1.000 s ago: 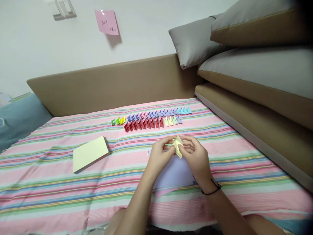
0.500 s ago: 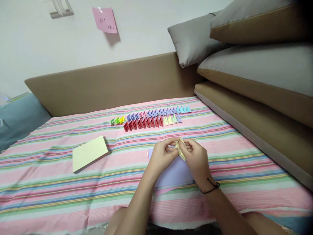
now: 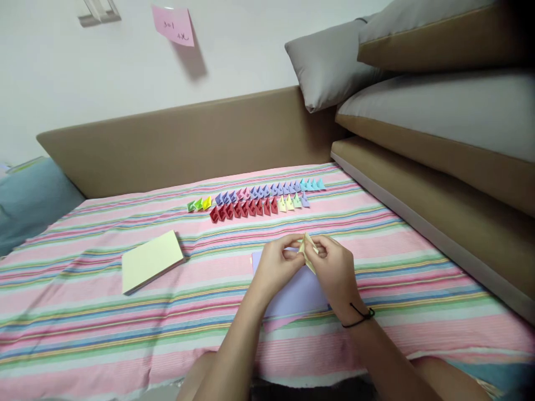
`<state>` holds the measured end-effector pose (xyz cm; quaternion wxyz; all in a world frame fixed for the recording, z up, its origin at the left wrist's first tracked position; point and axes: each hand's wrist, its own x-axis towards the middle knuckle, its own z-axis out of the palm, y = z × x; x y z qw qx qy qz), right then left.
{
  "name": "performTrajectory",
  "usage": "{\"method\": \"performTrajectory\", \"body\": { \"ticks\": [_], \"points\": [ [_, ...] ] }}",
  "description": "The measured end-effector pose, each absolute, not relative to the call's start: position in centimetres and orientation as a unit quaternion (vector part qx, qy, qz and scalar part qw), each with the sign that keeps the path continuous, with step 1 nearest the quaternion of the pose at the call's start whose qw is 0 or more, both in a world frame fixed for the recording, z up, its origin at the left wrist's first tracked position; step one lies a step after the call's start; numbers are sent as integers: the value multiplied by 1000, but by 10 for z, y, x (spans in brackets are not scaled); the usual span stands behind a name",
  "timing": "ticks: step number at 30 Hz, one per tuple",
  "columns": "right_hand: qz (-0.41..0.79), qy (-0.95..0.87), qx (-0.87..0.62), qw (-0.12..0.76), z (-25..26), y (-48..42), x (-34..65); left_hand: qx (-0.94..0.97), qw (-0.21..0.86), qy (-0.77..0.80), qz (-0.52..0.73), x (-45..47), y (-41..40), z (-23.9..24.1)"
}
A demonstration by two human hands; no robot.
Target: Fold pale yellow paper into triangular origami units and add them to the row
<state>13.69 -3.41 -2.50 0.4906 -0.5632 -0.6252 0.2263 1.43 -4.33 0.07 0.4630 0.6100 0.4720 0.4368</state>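
Observation:
Between my two hands is a small piece of pale yellow folded paper (image 3: 310,259), raised above the cloth and partly covered by fingers. My left hand (image 3: 281,260) pinches its left side with thumb and forefinger. On the other side, my right hand (image 3: 334,262) grips it, the thumb pressed along a fold. A purple sheet of paper (image 3: 295,295) lies under my hands, with a pink edge (image 3: 279,323) showing beneath it. Farther back stand two rows of small folded paper pieces, among them red ones (image 3: 246,209) and light blue ones (image 3: 312,184).
A stack of pale yellow paper (image 3: 152,260) lies to the left on the striped cloth (image 3: 200,334). Grey and brown cushions (image 3: 434,117) are piled at the right. Behind the rows runs a brown backrest (image 3: 188,142); a pink note (image 3: 173,25) hangs on the wall.
The view has shifted slightly. Both hands keep their hold on the folded yellow paper, with the right thumb a little higher on it.

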Motion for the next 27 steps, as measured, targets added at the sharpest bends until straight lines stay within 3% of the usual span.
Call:
{"method": "performTrajectory", "body": {
  "ticks": [19,27],
  "points": [
    [239,-654,-530,484,-21,-36,139,605,458,489,431,12,-43,3],
    [169,-655,-571,465,-19,-37,139,614,472,475,417,13,-45,5]
  ]
}}
